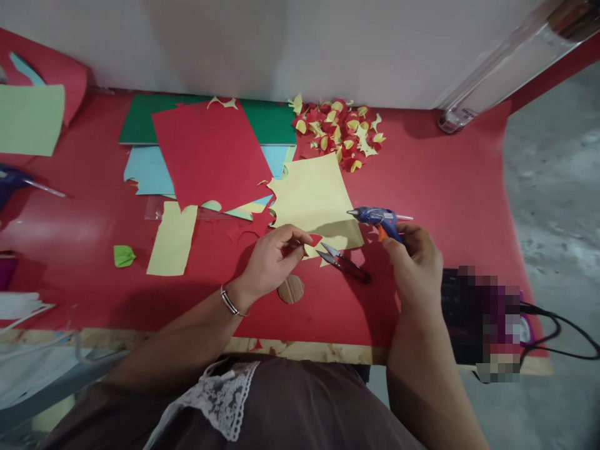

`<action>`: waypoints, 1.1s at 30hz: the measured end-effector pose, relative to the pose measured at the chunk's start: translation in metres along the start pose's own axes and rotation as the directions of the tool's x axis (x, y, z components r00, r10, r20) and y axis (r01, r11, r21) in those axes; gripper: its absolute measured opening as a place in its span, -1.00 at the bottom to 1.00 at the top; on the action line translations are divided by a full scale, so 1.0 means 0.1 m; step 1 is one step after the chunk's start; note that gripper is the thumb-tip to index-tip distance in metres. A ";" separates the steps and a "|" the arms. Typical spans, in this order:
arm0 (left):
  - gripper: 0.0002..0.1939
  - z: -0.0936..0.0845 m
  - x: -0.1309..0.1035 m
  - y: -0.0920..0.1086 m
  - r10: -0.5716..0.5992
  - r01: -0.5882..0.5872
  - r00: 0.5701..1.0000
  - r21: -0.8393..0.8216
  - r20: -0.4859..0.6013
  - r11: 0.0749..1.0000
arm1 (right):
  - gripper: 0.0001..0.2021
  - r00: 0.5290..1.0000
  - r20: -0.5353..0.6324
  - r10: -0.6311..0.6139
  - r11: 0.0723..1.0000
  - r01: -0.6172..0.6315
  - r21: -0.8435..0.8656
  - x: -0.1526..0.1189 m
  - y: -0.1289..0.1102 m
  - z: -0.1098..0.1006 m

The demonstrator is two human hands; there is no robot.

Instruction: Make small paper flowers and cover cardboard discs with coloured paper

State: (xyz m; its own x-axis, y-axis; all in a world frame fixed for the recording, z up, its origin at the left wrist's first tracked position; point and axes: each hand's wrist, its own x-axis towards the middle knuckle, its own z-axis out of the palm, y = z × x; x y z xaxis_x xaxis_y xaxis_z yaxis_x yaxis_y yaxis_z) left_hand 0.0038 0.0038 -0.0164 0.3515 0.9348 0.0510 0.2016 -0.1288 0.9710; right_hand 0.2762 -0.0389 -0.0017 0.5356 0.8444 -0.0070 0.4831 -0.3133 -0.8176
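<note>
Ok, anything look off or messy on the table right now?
Nothing damaged. The scissors lie open between the hands, beside the right hand holding the glue gun. A green scrap lies apart from the paper sheets.

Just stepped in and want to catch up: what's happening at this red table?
A person sits at the red table doing paper craft. The right hand holds a blue glue gun, nozzle pointing left. The left hand pinches a small red and yellow paper piece beside it. Small scissors lie on the table between the hands. A pile of folded red and yellow pieces sits near the wall, next to loose coloured paper sheets.
</note>
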 end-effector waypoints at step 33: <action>-0.77 0.00 -0.06 0.12 -0.052 0.050 0.990 -0.020 -0.128 0.999 | -0.57 0.960 -0.009 -0.279 0.936 0.270 -0.225 -0.24 -0.14 0.06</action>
State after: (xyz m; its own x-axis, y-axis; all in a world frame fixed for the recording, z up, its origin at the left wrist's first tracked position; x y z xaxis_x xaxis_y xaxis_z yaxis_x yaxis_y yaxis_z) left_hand 0.0041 -0.0031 -0.0049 0.2201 0.9750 0.0298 0.2007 -0.0752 0.9768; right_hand 0.2525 -0.0523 0.0061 0.3860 0.8942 0.2268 0.7526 -0.1630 -0.6380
